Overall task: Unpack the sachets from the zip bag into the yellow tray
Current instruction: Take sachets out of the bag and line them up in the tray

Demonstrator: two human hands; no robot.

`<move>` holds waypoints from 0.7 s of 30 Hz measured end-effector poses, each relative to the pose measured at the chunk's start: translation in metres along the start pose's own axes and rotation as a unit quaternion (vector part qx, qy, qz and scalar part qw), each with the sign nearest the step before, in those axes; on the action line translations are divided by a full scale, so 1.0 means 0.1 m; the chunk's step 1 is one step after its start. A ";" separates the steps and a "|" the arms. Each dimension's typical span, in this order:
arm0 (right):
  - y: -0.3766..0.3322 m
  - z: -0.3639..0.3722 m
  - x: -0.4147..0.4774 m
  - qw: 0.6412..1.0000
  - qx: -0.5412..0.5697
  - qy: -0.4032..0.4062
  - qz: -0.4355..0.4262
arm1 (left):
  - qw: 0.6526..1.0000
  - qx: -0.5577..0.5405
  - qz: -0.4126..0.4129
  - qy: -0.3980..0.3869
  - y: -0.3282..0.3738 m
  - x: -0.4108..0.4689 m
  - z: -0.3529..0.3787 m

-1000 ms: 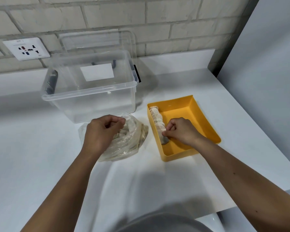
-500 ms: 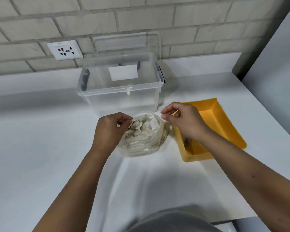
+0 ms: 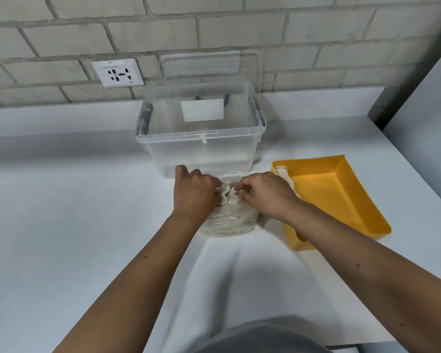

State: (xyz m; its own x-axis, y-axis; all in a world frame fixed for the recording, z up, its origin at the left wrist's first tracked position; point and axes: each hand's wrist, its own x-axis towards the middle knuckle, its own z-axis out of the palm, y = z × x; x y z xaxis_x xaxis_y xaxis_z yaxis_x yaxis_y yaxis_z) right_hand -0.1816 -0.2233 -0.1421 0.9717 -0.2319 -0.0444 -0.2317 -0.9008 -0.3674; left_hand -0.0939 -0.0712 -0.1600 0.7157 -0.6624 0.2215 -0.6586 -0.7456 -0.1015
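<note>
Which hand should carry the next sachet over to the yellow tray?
Right. The right hand sits between the clear plastic zip bag and the yellow plastic tray, fingers at the bag's mouth. The left hand grips the bag's other side, farther from the tray.

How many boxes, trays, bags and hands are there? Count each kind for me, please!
Clear box: 1
Yellow tray: 1
Zip bag: 1
Hands: 2, the left hand and the right hand
Total: 5
</note>
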 end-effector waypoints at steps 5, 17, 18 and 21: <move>0.00 0.00 0.01 1.000 0.017 -0.008 0.010 | 0.994 0.045 -0.027 -0.092 0.14 0.11 0.08; 0.08 -0.07 -0.01 0.979 0.203 0.030 -0.007 | 0.977 -0.197 -0.076 -0.027 -0.06 -0.06 0.00; 0.07 -0.10 -0.02 0.974 0.224 0.033 -0.017 | 0.963 -0.249 -0.092 -0.044 -0.08 -0.08 -0.06; 0.04 -0.19 -0.04 0.965 0.256 0.023 -0.045 | 0.910 -0.391 -0.119 -0.071 -0.15 -0.14 -0.22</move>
State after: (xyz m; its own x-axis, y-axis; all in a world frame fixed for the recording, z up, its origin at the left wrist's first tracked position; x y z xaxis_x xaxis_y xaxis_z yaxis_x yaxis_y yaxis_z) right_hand -0.1868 -0.2330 -0.1261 0.9813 -0.1872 0.0457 -0.0822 -0.6211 -0.7794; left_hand -0.0995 -0.0491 -0.1407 0.8458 -0.5333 0.0130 -0.4052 -0.6265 0.6658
